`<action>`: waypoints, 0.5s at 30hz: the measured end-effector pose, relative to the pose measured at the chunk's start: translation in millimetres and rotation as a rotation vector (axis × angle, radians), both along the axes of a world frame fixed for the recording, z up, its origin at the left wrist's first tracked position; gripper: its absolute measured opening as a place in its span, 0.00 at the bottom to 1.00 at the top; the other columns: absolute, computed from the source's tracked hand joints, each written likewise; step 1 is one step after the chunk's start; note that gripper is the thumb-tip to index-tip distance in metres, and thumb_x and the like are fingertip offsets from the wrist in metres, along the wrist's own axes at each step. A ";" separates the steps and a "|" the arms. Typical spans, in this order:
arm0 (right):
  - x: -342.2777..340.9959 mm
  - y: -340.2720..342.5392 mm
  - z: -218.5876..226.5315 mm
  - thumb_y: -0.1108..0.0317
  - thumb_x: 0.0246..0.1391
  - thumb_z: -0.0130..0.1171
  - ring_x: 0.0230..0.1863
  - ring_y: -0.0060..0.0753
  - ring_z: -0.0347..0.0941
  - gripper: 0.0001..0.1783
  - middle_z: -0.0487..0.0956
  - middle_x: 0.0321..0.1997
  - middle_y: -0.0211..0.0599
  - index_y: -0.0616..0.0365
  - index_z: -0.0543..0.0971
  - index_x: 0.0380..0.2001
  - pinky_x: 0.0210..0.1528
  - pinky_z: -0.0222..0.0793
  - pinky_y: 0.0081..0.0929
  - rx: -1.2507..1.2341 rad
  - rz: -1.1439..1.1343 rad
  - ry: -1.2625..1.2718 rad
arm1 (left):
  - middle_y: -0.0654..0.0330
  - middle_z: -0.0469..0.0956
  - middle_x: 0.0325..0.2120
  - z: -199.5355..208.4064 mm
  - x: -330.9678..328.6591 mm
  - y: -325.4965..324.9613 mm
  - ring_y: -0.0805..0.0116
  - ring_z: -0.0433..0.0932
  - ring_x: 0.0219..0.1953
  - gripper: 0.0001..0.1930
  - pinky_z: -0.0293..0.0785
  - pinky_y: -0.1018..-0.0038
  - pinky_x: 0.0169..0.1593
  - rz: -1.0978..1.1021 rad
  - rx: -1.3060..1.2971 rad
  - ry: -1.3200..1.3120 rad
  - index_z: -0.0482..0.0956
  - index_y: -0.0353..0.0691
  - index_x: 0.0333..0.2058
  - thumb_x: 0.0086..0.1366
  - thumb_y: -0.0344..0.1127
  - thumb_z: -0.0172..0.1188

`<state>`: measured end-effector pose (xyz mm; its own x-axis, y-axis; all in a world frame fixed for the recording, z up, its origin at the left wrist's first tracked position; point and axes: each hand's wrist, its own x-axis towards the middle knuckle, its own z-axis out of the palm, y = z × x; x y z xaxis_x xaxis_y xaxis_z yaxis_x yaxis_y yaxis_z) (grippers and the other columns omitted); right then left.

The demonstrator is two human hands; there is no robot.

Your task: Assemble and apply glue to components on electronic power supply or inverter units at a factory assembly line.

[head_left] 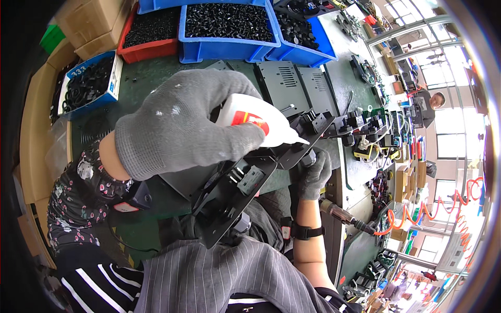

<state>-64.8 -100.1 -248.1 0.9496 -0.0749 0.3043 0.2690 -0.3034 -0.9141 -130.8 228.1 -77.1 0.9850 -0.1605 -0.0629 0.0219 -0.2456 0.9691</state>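
Observation:
My left hand (182,122), in a grey knit glove, is closed around a white squeeze bottle (279,125) with a red and yellow label. The bottle tilts to the right, its thin nozzle tip just above a black metal panel (222,208). This long panel lies slantwise over my lap and carries black socket-like parts (251,180). My right hand (315,177), also gloved, has its fingers closed at the panel's right side, beside a small grey part. Whether the tip touches anything cannot be made out. Behind the bottle lie flat dark vented plates (282,83).
Blue bins (229,46) and a red bin (151,50) of small black parts line the bench's far side. A box of black rings (91,86) sits left. Rightward are more assemblies (365,125), a power screwdriver (342,213) on an orange coiled hose, and another person (430,104).

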 end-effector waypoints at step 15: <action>-3.1 7.3 25.0 0.59 0.59 0.48 0.32 0.46 0.74 0.17 0.77 0.29 0.46 0.63 0.77 0.27 0.38 0.68 0.35 -0.266 0.026 -0.123 | 0.67 0.76 0.29 4.5 50.1 13.3 0.83 0.71 0.31 0.15 0.69 0.83 0.36 -0.080 -0.198 0.064 0.77 0.36 0.40 0.58 0.40 0.63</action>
